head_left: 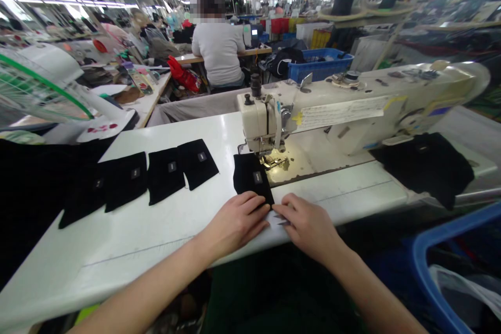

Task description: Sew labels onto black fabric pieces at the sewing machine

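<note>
Fabric points lengthwise away from the left hand, slanting slightly left

Head-worn view, forward and down

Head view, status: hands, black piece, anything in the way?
Left hand on black piece, near edge. Right hand at its corner, holding pointed metal tool. Label faces up. Possible snag: tool tips close to left hand.

4 fabric pieces lie left of the sewing machine.
</note>
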`<state>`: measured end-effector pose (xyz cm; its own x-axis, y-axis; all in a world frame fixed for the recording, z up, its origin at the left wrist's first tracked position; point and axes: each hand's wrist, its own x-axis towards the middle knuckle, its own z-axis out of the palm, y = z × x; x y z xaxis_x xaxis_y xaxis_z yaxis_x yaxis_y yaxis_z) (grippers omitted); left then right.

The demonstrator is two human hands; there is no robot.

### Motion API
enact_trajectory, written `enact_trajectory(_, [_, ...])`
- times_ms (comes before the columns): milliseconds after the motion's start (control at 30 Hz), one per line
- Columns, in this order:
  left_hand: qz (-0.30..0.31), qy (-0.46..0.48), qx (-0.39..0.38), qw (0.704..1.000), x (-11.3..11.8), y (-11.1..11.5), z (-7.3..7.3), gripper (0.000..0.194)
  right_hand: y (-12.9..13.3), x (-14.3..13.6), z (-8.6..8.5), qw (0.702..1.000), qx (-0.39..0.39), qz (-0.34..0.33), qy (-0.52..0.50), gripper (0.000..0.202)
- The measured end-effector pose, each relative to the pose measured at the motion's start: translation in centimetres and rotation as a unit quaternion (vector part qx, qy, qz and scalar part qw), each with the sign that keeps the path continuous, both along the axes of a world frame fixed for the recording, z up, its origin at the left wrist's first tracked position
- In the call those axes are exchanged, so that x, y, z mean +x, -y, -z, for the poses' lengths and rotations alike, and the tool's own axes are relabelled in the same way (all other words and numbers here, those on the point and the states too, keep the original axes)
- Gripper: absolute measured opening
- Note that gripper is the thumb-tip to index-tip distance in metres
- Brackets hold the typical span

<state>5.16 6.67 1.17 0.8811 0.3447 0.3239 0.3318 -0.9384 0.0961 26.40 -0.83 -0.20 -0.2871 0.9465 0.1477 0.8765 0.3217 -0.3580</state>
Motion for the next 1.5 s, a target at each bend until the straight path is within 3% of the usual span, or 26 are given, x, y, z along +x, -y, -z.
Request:
enact_trajectory(767, [-0.036,0.019,-0.02,0.999,0.4,-8.3,0.5,0.031,-8.2,-0.6,-1.1,0.998,0.005,0.038,0.049,0.025])
enact_trajectory(1067, [-0.044,0.023,-0.02,0.999,0.5,-10.9,0.5,0.032,-7.2,-0.3,-1.2,0.998,0.003,0.044,0.049,0.025])
enact_trajectory(1333, [-0.066,0.04,-0.015,0.997,0.5,-10.7,1.2,0.03,-4.4,-0.5,0.2,0.996,0.011,0.084,0.024,0.035])
enact_trajectory(1500, [-0.089,0.055,-0.019,0.994,0.4,-10.5,1.5,0.032,-3.9,-1.0,1.2,0.992,0.046,0.113,0.022,0.029])
